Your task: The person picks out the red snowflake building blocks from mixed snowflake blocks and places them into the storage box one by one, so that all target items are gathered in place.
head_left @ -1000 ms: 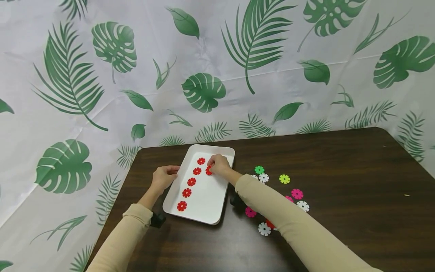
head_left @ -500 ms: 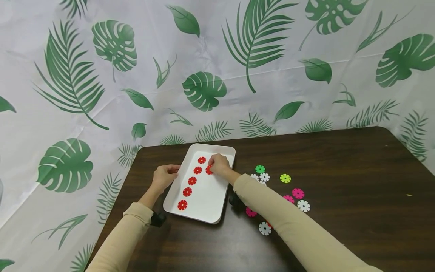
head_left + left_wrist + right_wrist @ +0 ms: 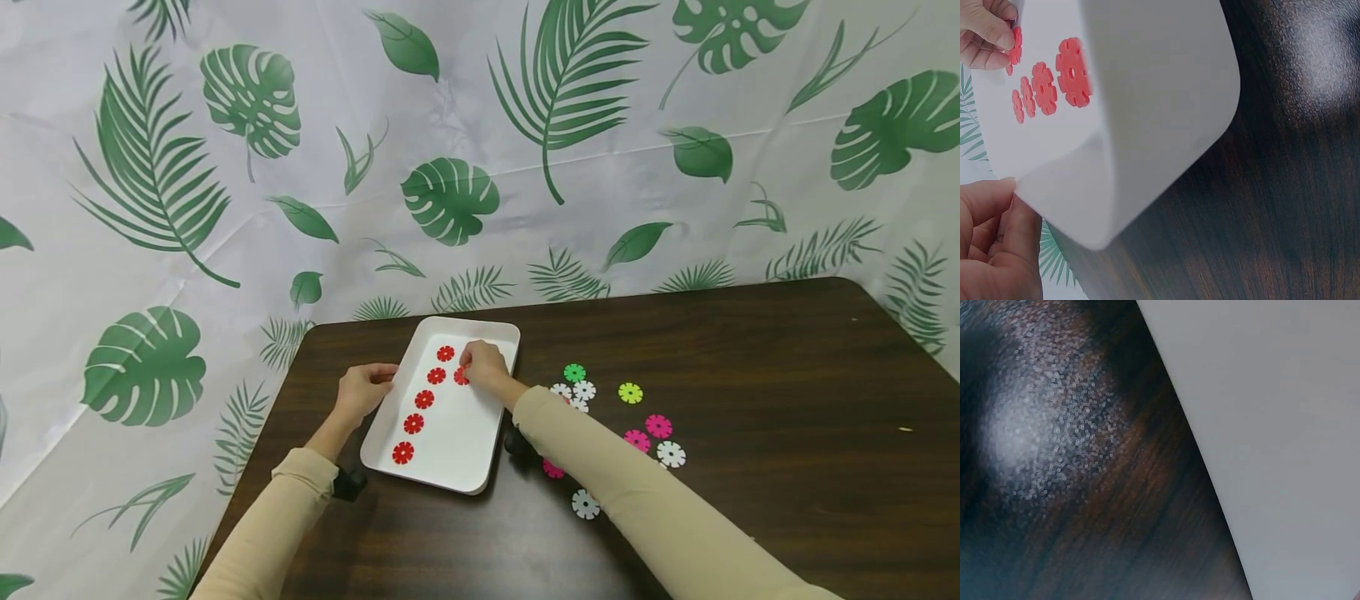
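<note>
A white rectangular tray lies slanted on the table. Inside it, several red notched plastic discs form a row along the left side. My left hand pinches the tray's left rim between thumb and fingers; the left wrist view shows this hand at the rim close up. Over the tray's upper right part, my right hand pinches another red disc, partly hidden by the fingers. That disc stands to the right of the row. In the right wrist view only tray and table show clearly.
Loose notched discs lie right of the tray: green, yellow, pink and white. My right sleeve passes over some of them. Behind the dark wooden table hangs a leaf-print cloth.
Both hands and the tray stay nearly in place. My right sleeve has shifted slightly and now hides a red disc beside the nearest white one.
</note>
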{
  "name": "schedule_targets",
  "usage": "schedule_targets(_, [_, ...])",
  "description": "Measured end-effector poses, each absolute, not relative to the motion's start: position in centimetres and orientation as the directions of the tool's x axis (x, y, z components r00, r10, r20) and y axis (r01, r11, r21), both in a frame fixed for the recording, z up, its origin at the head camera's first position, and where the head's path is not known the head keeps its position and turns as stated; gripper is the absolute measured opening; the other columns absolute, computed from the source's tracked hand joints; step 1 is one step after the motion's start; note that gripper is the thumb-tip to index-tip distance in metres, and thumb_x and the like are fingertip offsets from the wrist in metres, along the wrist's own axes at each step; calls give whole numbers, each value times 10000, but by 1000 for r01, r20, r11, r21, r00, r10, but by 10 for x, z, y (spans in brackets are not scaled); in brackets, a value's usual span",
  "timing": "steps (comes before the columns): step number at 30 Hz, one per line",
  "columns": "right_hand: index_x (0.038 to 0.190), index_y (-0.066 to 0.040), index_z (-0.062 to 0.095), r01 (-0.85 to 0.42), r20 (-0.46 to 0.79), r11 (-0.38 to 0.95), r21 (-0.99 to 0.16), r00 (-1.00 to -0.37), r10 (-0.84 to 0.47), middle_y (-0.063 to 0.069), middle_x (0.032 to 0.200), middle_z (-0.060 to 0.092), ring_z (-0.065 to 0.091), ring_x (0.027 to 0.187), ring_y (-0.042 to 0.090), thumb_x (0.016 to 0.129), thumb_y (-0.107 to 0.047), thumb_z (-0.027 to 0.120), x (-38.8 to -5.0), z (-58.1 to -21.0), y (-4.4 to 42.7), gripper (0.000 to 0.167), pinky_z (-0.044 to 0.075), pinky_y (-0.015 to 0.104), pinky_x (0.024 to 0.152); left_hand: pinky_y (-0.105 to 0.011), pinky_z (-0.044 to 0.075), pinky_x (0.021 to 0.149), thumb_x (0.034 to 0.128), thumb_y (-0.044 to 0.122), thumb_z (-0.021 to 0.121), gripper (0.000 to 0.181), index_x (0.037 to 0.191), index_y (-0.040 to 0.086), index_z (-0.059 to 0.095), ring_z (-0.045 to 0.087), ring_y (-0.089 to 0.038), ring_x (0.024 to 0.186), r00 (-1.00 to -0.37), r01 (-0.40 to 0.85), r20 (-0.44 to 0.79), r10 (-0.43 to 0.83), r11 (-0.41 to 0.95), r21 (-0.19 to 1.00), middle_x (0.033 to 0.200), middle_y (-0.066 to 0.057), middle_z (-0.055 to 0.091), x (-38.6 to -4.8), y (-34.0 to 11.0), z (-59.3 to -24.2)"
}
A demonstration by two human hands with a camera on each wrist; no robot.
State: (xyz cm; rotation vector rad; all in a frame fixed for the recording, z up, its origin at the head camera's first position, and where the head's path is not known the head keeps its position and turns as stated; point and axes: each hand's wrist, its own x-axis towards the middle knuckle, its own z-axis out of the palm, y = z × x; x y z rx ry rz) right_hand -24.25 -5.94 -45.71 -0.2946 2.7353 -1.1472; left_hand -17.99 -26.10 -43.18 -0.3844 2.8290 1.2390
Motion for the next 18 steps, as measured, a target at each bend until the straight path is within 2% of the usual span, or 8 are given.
schedule_targets(18, [804, -18, 621, -164, 3, 688, -707, -973, -229, 94, 806, 613, 544, 774, 217, 770, 10, 690, -240, -460, -60, 83, 482, 333, 729, -344, 542, 796, 877, 0, 601, 261, 1131, -11, 660, 604, -257, 900, -970, -229, -117, -211, 655, 720, 1055, -194, 663, -178, -259, -430])
